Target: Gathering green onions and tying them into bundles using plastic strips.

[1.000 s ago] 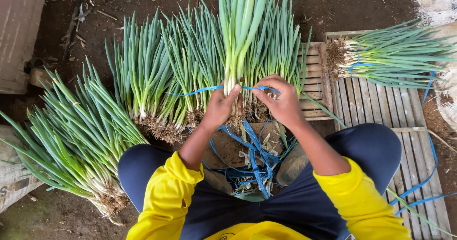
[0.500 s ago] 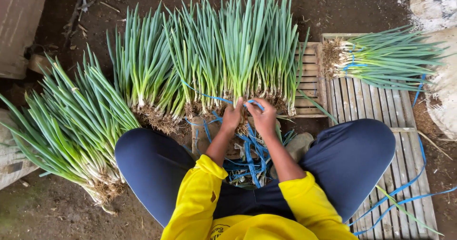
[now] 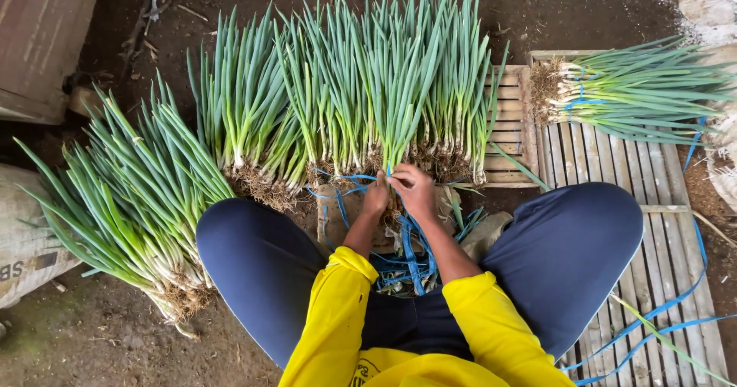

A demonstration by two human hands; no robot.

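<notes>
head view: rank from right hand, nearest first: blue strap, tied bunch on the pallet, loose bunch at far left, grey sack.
1. blue strap: at the right hand, in its grip.
2. tied bunch: on the pallet, upper right.
3. loose bunch: far left, on the dirt.
4. grey sack: left edge.
</notes>
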